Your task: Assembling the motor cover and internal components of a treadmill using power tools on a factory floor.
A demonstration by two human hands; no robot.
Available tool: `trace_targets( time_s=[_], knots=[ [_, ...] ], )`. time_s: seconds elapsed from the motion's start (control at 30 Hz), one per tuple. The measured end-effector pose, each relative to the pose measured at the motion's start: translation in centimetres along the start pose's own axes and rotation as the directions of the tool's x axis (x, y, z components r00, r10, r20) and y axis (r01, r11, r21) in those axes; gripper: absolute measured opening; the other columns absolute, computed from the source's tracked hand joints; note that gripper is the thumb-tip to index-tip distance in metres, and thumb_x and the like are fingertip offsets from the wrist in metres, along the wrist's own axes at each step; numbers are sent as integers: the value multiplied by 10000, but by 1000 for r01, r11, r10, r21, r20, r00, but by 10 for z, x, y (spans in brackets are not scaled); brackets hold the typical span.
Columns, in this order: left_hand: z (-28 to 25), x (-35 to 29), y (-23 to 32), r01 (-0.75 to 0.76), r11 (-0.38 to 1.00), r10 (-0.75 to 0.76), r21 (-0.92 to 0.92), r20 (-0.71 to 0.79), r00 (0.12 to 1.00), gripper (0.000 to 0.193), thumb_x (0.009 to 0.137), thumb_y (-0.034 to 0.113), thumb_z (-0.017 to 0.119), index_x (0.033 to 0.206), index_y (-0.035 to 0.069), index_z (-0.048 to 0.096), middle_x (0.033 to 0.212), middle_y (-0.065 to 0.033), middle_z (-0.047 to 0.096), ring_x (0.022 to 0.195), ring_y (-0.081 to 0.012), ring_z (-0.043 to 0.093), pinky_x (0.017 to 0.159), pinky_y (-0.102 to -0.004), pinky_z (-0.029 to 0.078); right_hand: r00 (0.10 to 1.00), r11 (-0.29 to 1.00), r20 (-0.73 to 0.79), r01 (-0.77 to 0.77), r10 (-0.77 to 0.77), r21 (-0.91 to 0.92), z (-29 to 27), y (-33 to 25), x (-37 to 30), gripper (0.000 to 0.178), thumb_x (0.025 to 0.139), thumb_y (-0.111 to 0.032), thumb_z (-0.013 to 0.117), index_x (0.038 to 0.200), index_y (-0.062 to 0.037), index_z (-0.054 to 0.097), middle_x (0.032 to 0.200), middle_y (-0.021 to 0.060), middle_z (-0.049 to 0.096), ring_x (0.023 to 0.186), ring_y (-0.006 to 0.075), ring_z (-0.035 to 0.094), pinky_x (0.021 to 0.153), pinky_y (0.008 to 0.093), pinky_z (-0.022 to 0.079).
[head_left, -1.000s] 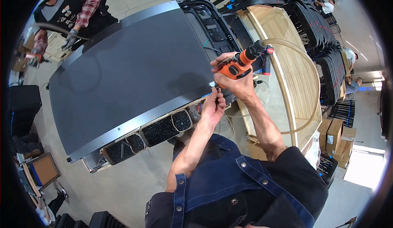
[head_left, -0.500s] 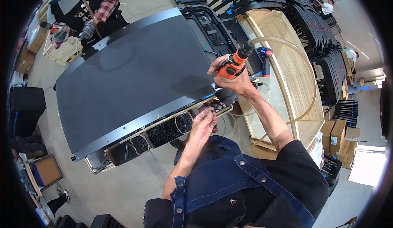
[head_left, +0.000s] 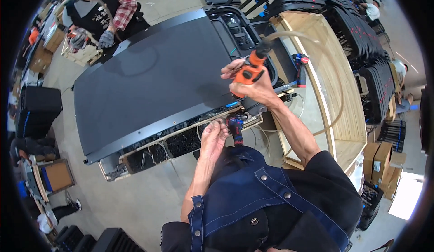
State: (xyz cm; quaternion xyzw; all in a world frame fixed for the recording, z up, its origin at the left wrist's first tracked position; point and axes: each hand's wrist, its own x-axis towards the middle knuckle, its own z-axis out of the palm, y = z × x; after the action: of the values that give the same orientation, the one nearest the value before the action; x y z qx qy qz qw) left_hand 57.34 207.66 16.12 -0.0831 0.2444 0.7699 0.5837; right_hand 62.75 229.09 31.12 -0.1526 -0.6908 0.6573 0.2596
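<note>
My right hand (head_left: 255,87) is wrapped round an orange power screwdriver (head_left: 247,75), held above the right end of a long dark treadmill deck (head_left: 153,80). A clear hose runs from its black end. My left hand (head_left: 214,136) is closed in a pinch near the deck's front edge; what its fingers hold is too small to make out. Beside that hand a blue and red cordless driver (head_left: 236,127) sits at the right end of a parts rack. Black bins (head_left: 183,142) full of small dark screws line the rack to the left.
A large wooden crate (head_left: 337,84) stands on the right, with another red and blue driver (head_left: 300,69) by its edge. Across the deck a gloved co-worker (head_left: 106,14) holds a tool. Stacked black frames (head_left: 357,39) fill the far right. Cartons (head_left: 379,159) stand beyond the crate.
My left hand has shifted left off the cordless driver, which shows more fully now. The orange screwdriver has moved slightly left and down in my right hand. The whole view has turned a little.
</note>
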Motion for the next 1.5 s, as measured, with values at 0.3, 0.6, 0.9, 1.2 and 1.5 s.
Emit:
trace_targets(
  time_s=[0.3,0.6,0.9,1.2,1.5],
  knots=[
    [11,-25,23,-74,992,80,-98,59,995,175,987,191,640,1102,64,606,962,-41,607,853,-142,591,737,-237,562,985,799,-155,31,78,600,23,-8,-37,474,799,-55,711,1234,-74,523,1168,141,625,1038,322,689,978,513,546],
    [-6,-40,50,-154,987,155,-39,28,988,173,968,183,676,1059,46,621,937,-51,636,798,-142,617,701,-251,573,953,809,-291,105,84,578,63,5,-40,442,850,-69,692,1251,-44,509,1163,138,628,1017,285,693,978,514,544],
    [-40,-46,101,-124,913,156,388,-50,987,207,1003,195,645,1085,5,641,871,-49,640,686,-98,559,565,-234,466,872,905,-458,43,173,423,135,9,-44,445,853,-59,677,1262,-39,501,1177,144,619,1019,266,679,971,482,539],
    [-66,-8,118,219,859,-209,-463,73,975,344,1018,395,581,999,52,595,758,43,493,586,-40,385,470,-188,342,984,997,-159,76,-76,-2,215,17,3,439,796,50,725,1178,-19,520,1104,171,667,1019,254,696,890,382,584],
    [-99,-50,118,229,972,-233,-52,-313,921,273,1030,235,500,1123,-13,567,985,-118,623,886,-255,664,795,-365,569,989,985,144,-12,37,-171,245,17,29,314,741,33,741,1022,-67,643,1027,62,689,965,153,678,832,321,551]
  ],
)
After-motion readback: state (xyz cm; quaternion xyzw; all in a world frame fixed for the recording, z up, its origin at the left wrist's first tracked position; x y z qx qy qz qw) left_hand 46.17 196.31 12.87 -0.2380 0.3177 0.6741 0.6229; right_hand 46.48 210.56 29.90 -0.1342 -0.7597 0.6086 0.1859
